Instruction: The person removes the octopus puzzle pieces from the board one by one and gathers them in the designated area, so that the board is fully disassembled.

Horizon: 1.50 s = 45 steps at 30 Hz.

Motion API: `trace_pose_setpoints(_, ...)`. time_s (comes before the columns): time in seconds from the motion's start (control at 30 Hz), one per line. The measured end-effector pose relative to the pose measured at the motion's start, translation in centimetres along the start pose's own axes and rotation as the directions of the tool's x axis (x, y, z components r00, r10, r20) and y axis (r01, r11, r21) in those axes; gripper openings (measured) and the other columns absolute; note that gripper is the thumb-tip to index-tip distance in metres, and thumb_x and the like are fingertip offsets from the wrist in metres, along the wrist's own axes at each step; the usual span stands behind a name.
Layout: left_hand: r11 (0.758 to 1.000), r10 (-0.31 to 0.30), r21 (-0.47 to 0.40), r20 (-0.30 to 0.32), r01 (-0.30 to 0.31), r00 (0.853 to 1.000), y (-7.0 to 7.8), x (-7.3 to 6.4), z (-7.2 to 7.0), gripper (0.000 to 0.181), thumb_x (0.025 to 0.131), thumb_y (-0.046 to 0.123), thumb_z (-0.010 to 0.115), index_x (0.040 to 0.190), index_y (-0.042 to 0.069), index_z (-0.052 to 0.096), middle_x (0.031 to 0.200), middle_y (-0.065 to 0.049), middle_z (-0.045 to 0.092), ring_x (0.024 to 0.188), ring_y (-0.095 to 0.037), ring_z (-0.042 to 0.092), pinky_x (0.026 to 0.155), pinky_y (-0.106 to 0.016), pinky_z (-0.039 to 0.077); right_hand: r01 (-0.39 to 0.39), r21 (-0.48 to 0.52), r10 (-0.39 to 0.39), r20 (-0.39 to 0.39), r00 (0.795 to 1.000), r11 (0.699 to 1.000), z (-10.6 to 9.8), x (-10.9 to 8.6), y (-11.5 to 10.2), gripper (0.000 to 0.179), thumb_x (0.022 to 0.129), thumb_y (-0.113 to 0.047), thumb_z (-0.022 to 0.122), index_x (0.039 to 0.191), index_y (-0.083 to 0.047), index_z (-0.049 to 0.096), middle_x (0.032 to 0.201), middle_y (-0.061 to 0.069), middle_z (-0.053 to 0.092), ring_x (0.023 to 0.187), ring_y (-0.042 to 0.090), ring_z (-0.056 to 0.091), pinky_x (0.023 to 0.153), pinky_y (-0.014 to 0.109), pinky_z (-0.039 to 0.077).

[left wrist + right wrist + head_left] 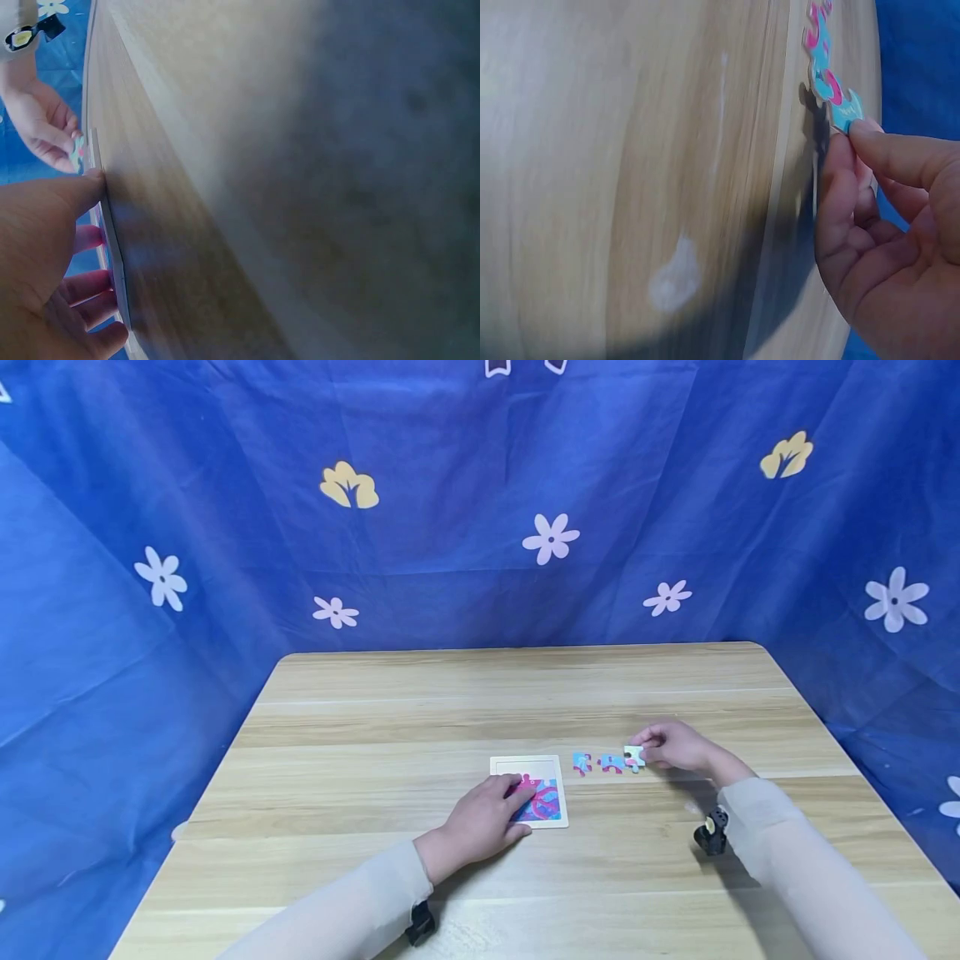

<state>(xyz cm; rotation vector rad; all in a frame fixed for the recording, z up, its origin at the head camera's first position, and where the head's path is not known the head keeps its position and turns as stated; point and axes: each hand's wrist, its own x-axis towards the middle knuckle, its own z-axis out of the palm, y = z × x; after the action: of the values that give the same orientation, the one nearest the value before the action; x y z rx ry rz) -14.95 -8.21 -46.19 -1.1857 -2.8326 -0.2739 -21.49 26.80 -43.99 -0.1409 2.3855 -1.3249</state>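
A shallow square puzzle tray point(557, 768) lies on the table, with pink, blue and purple puzzle pieces point(546, 807) in its nearer part. My left hand point(483, 814) lies over its left side and holds it, thumb at the near edge and bent fingers on top. In the left wrist view, that thumb and the fingertips point(90, 289) meet the tray's edge. To the right of the tray, my right hand point(675, 749) pinches a pale green and blue puzzle piece point(633, 755) between thumb and fingers. In the right wrist view the pinched piece point(844, 112) is tilted up.
Two loose puzzle pieces, one blue and pink point(582, 763) and another point(611, 763), lie in a row between the tray and my right hand. The wooden table point(360, 718) has a blue flowered cloth point(450, 543) behind it and at both sides.
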Motion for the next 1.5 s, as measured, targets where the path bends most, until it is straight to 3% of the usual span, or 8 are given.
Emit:
trace_pose_setpoints(0.13, 1.000, 0.002, 0.001, -0.004, -0.002, 1.000, 0.0, -0.1, 0.2, 0.056, 0.089, 0.042, 0.064, 0.135, 0.012, 0.055, 0.130, -0.013, 0.052, 0.118, -0.026, 0.051, 0.100, -0.036, 0.042, -0.016, -0.008, 0.016, 0.021, 1.000, 1.000, -0.5, -0.4, 0.6, 0.028, 0.085, 0.004, 0.061, 0.112, 0.012, 0.060, 0.083, 0.007, 0.059, 0.066, 0.014, 0.050, 0.057, 0.024, 0.048)
trace_pose_setpoints(0.43, 1.000, 0.002, 0.012, -0.012, -0.002, 1.000, 0.1, -0.1, 0.6, 0.056, 0.089, 0.043, 0.064, 0.136, 0.013, 0.055, 0.130, -0.013, 0.052, 0.117, -0.026, 0.051, 0.099, -0.036, 0.042, -0.061, -0.033, 0.062, 0.037, 0.997, 0.998, -1.3, -0.9, 1.2, 0.030, 0.084, 0.000, 0.064, 0.113, 0.009, 0.061, 0.090, 0.006, 0.060, 0.077, 0.016, 0.054, 0.066, 0.029, 0.052)
trace_pose_setpoints(0.77, 1.000, -0.005, 0.009, -0.007, 0.005, 1.000, 0.2, -0.2, 0.7, 0.056, 0.089, 0.043, 0.064, 0.136, 0.013, 0.055, 0.131, -0.013, 0.052, 0.118, -0.026, 0.050, 0.100, -0.037, 0.042, -0.093, -0.056, 0.094, 0.025, 0.995, 0.994, -1.3, -0.9, 1.3, 0.027, 0.086, 0.001, 0.062, 0.111, 0.008, 0.062, 0.088, 0.005, 0.061, 0.073, 0.016, 0.052, 0.061, 0.027, 0.050)
trace_pose_setpoints(1.03, 1.000, -0.006, 0.013, 0.002, 0.006, 1.000, 0.4, -0.2, 0.5, 0.056, 0.090, 0.043, 0.063, 0.136, 0.012, 0.055, 0.130, -0.013, 0.052, 0.117, -0.026, 0.051, 0.099, -0.037, 0.043, -0.093, -0.078, 0.095, 0.028, 0.995, 0.993, -1.2, -1.0, 1.1, 0.029, 0.086, -0.002, 0.064, 0.113, 0.008, 0.062, 0.100, 0.009, 0.063, 0.081, 0.017, 0.055, 0.068, 0.032, 0.051)
trace_pose_setpoints(1.27, 1.000, -0.001, 0.012, -0.012, 0.001, 1.000, 0.6, -0.3, 0.5, 0.055, 0.089, 0.043, 0.064, 0.134, 0.012, 0.056, 0.128, -0.013, 0.053, 0.116, -0.026, 0.052, 0.098, -0.037, 0.043, -0.052, 0.011, 0.051, 0.064, 0.997, 0.999, -1.4, -1.1, 1.4, 0.034, 0.091, -0.009, 0.060, 0.120, 0.009, 0.055, 0.097, 0.010, 0.061, 0.080, 0.017, 0.057, 0.070, 0.032, 0.053)
trace_pose_setpoints(1.5, 1.000, -0.007, -0.005, -0.006, 0.007, 1.000, 0.8, -0.2, 0.6, 0.056, 0.088, 0.043, 0.066, 0.134, 0.013, 0.057, 0.128, -0.013, 0.053, 0.115, -0.026, 0.051, 0.098, -0.036, 0.043, -0.012, 0.114, 0.002, 0.088, 0.996, 0.993, -0.7, -1.0, 0.7, 0.042, 0.094, -0.016, 0.060, 0.126, 0.009, 0.051, 0.112, 0.015, 0.060, 0.101, 0.026, 0.061, 0.086, 0.042, 0.052)
